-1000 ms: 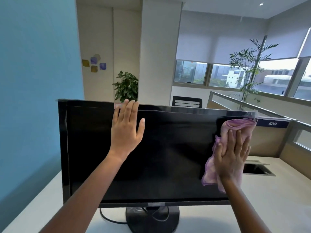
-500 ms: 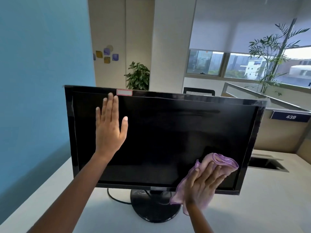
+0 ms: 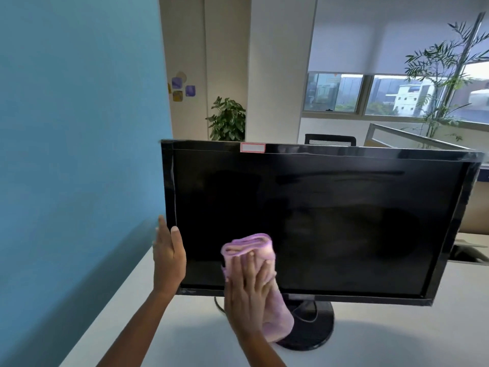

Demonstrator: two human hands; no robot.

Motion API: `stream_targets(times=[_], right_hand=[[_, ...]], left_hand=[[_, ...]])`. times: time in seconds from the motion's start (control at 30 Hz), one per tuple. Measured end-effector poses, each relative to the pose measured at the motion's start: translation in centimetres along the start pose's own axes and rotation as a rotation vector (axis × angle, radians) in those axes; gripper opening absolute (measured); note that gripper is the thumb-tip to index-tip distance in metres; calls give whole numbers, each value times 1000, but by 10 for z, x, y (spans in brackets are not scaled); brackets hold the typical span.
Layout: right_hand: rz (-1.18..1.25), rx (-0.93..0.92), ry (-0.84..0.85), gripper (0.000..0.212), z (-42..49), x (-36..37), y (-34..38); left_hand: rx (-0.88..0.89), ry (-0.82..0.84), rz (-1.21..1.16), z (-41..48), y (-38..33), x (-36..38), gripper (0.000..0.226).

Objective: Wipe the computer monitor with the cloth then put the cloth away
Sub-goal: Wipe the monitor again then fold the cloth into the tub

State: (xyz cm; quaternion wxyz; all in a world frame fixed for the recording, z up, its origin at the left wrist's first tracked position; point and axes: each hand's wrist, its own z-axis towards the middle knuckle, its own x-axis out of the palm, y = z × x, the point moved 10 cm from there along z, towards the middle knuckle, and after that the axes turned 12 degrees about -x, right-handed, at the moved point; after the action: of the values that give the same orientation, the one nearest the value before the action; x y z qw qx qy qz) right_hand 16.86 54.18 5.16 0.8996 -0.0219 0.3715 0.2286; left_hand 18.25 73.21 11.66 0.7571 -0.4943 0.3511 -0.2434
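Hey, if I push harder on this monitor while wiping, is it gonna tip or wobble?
Likely wobbles rather than tips: the wide monitor sits on one round base, so a push near its lower left could swivel it. The left hand at its left edge should steady it. The drooping cloth looks soft, unlikely to scratch.

The monitor (image 3: 317, 221) has a glossy black plastic frame and a dark, smeared, reflective screen, the cloth (image 3: 254, 250) is soft pink fabric, and the desk (image 3: 397, 335) is smooth matt white.
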Motion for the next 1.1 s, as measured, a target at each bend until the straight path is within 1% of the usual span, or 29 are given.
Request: stream_targets(times=[0.07,0.13,0.2,0.27,0.3,0.37,0.47,0.6,0.67,0.7,0.83,0.97,1.0,1.1], right_hand=[[-53,-159,81,61,4,16,35],[-106,-307,155,74,4,30,68],[-151,-365,187,86,3,36,84],[-192,-405,212,90,2,39,86],[-228,-447,247,90,1,41,84],[-322,-550,329,81,-7,44,74],[-416,-625,382,72,-22,39,47],[-495,-619,358,69,-34,17,4],[-512,-595,321,61,-37,1,-18],[-509,-578,307,60,-39,-6,-30],[-476,-527,224,69,-47,-34,-79],[-468,-491,183,71,-59,-63,-130],[-475,-473,193,74,-62,-70,-144],[-467,-366,275,100,-76,-84,-194]], left_hand=[[-14,20,-6,-1,10,0,50],[5,17,6,-3,14,-1,49],[30,19,9,-6,13,-2,55],[41,19,2,-8,11,-3,63],[46,18,4,-9,10,-3,64],[63,10,26,-13,8,-2,64],[103,-45,68,-21,4,-2,66],[109,-109,185,-37,4,8,68],[148,-107,251,-47,2,17,73],[180,-99,280,-52,-1,23,73],[338,-92,403,-80,-13,53,66],[404,-13,476,-110,-23,85,65],[412,9,479,-117,-26,92,62],[445,48,481,-140,-38,110,56]])
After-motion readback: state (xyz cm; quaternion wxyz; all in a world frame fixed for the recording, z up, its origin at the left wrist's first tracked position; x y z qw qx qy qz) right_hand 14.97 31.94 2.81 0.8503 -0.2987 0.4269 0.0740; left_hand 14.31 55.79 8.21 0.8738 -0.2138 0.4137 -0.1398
